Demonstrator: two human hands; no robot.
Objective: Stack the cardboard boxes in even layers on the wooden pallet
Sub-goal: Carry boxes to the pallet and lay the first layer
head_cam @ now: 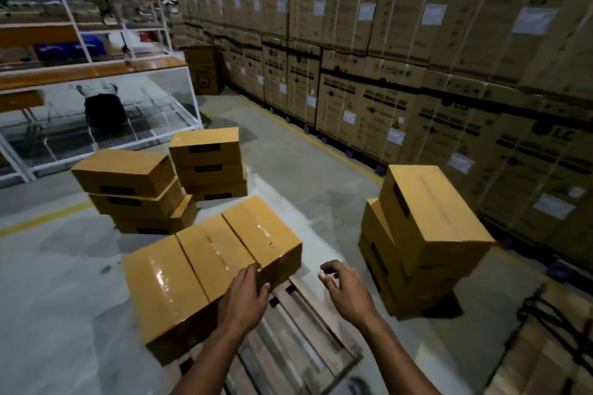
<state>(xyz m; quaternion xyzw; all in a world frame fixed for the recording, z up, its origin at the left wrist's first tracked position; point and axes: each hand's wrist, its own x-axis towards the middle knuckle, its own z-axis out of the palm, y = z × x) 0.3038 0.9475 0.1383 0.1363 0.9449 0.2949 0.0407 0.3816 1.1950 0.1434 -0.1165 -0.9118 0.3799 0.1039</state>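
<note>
three boxes [211, 266] lie side by side in one row on the pallet [308, 330], just ahead of the left hand [247, 295]. that hand rests flat on the near edge of the row, fingers spread over the middle and far box, gripping nothing. the right hand [345, 290] hovers over bare slats, fingers loosely curled and apart, empty. right of it stands a leaning stack [423, 234]; well ahead of the left hand, two more stacks [134, 189] [208, 163] sit on the floor.
</note>
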